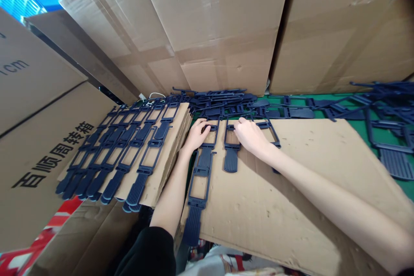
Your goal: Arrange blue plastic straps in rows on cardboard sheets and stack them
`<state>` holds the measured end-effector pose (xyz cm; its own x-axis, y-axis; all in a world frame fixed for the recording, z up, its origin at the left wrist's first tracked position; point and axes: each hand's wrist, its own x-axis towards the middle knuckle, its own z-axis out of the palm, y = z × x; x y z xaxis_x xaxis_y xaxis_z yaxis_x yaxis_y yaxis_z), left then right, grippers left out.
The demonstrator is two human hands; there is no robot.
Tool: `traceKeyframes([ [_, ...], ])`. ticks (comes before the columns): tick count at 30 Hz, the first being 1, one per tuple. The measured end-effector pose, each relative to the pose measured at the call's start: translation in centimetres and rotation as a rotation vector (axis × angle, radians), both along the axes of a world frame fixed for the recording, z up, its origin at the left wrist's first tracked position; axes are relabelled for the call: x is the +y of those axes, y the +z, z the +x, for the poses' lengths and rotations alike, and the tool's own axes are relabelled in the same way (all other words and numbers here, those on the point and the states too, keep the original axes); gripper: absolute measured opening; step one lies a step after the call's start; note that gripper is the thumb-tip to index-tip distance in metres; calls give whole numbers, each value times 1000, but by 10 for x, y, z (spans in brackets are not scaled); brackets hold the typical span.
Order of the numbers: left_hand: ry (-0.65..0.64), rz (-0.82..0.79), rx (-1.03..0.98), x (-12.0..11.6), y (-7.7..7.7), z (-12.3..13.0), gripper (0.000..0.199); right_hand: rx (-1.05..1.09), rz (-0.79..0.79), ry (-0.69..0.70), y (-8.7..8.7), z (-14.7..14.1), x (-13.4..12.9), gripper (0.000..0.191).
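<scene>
A cardboard sheet (291,224) lies in front of me with dark blue plastic frames on it, each having an open window and a ribbed flap. At its left edge, a column of two frames (197,202) runs toward me. My left hand (196,134) has its fingers closed at the top of that column. My right hand (251,137) pinches the upper edge of a second plastic frame (230,161), which lies just right of the column. Another frame (274,136) is partly hidden behind my right hand and forearm.
On the left, a stack of cardboard sheets (154,187) bears several columns of similar frames. Loose frames are heaped (223,100) along the back on a green surface (323,113), with more piled at right (391,131). Large cardboard boxes (220,30) wall off the back and left.
</scene>
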<state>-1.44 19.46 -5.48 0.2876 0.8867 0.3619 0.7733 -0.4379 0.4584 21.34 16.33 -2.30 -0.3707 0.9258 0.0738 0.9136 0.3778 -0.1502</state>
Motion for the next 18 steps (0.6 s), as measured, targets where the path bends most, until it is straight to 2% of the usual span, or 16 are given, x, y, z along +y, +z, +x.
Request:
traceKeyframes([
  [18,-10,-12,-2,-2,3,2,21,32,12,17,-2,-4,-3,33],
])
